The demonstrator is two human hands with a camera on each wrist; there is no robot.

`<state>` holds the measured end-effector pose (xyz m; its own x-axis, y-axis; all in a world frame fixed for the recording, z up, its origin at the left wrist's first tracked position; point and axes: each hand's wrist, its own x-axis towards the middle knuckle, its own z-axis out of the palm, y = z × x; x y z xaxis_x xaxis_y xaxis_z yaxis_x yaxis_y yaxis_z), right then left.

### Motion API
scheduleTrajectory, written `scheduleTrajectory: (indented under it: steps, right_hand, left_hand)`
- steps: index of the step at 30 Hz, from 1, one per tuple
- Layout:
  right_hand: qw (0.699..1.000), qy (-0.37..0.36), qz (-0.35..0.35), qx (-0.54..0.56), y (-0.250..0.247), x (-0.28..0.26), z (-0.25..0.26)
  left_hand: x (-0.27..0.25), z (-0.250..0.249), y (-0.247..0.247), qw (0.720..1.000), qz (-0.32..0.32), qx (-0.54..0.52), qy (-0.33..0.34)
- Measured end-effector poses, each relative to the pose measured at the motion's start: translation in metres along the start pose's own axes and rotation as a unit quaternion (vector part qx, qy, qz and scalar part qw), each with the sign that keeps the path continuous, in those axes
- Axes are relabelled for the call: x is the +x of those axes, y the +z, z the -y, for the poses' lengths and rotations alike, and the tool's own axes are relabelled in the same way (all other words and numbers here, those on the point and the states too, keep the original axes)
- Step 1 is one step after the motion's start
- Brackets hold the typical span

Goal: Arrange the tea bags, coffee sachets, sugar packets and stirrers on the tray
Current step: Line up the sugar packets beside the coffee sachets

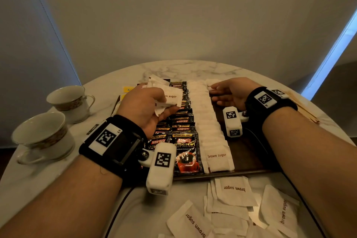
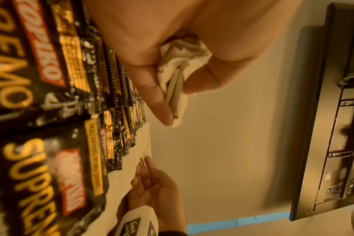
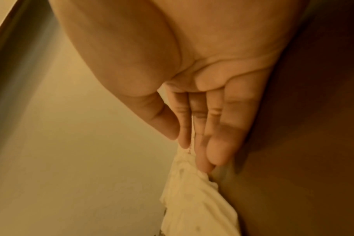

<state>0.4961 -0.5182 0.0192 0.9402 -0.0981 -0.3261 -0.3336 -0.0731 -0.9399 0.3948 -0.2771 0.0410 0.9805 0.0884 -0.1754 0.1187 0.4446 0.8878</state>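
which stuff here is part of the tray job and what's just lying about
Job: tray; coffee sachets; sugar packet row; sugar packets in left hand; loose sugar packets; stirrers; yellow tea bags.
Lying about: two teacups.

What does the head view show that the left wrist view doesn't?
Only the head view shows the two teacups, the loose brown sugar packets on the table and the tray's bare part. Only the left wrist view shows a dark wall fixture. Both show the left hand gripping a bunch of sugar packets, the coffee sachets, and the right hand at the sugar row.
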Motion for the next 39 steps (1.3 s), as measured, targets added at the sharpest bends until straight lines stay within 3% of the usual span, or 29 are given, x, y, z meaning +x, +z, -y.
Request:
scheduleTrajectory:
  steps: [4,7,9,12,15,21,28,34,39]
  right_hand:
    - [1.000,-0.014,0.002,0.028,-0.001,-0.011,0.007]
    - [0.992,-0.093,0.010,0.083,0.004,-0.036,0.020]
    - [0.981,-0.135,0.086,0.111,0.017,-0.063,0.024]
    - [0.966,-0.163,0.193,0.058,0.040,-0.093,0.013]
    - [0.965,-0.196,0.171,-0.017,0.054,-0.104,0.000]
    - [0.968,-0.229,0.097,0.011,0.058,-0.104,-0.002]
    - [0.973,-0.208,0.079,0.065,0.056,-0.105,-0.001]
    - [0.974,-0.169,0.037,0.148,0.055,-0.097,0.001]
    - [0.970,-0.205,0.099,0.085,0.054,-0.097,0.000]
  left_hand:
    - [0.003,0.000,-0.002,0.999,0.011,-0.029,0.025]
    - [0.002,-0.002,-0.002,0.997,0.025,-0.025,0.075]
    - [0.000,-0.003,-0.002,0.995,0.039,-0.020,0.095]
    - [-0.003,-0.004,-0.002,0.993,0.062,0.017,0.103]
    - [-0.005,-0.002,-0.003,0.988,0.086,0.074,0.109]
    - [-0.003,-0.003,-0.004,0.989,0.073,0.085,0.094]
    - [-0.003,-0.003,-0.003,0.992,0.068,0.071,0.085]
    - [-0.003,-0.006,-0.002,0.996,0.020,0.028,0.083]
    - [-0.003,-0.005,-0.002,0.996,0.005,0.026,0.079]
